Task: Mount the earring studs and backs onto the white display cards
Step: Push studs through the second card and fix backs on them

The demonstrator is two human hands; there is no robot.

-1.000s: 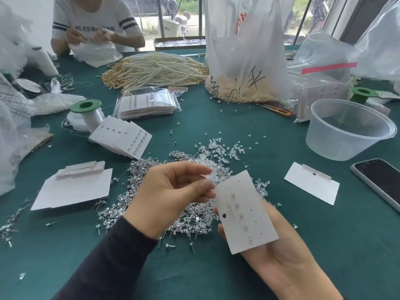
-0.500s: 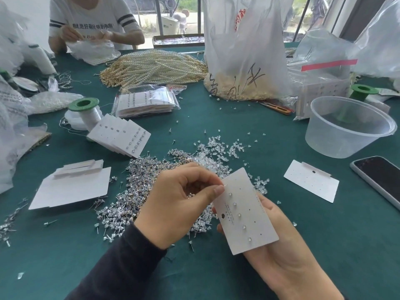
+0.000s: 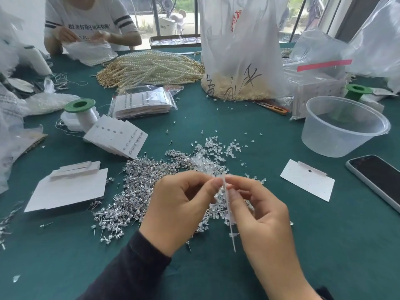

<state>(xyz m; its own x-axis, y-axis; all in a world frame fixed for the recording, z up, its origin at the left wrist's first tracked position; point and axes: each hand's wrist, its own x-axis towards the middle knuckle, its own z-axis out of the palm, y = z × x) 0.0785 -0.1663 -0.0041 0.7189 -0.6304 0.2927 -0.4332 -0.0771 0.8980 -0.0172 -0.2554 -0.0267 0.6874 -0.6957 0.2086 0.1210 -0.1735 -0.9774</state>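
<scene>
Looking down from the head camera, you hold the card (image 3: 233,241) edge-on between both hands, just above the studs (image 3: 138,191) heaped on the green table (image 3: 324,245). Your right hand (image 3: 259,215) grips the card, with thumb and curled fingers clamping it near the top. Your left hand (image 3: 179,211) is curled, thumb and forefinger pinched in against the card's other face by the top edge. Whether a stud or back sits in that pinch is too small to tell. A few posts poke out of the card lower down. Treat the card as light, thin and easily creased, so hold it close beside the hole you are working on. The studs look tiny, hard and slippery, so take each by its head. The backs (image 3: 216,148), a clear scatter beyond the studs, look soft and easy to drop. As for writing, the bag (image 3: 238,50) across the table carries large black hand-drawn characters and some red print. The shirt (image 3: 86,27) of the person opposite has a printed line. Neither reads clearly. A blank card (image 3: 307,179) lies to your right, near a phone (image 3: 376,180).
</scene>
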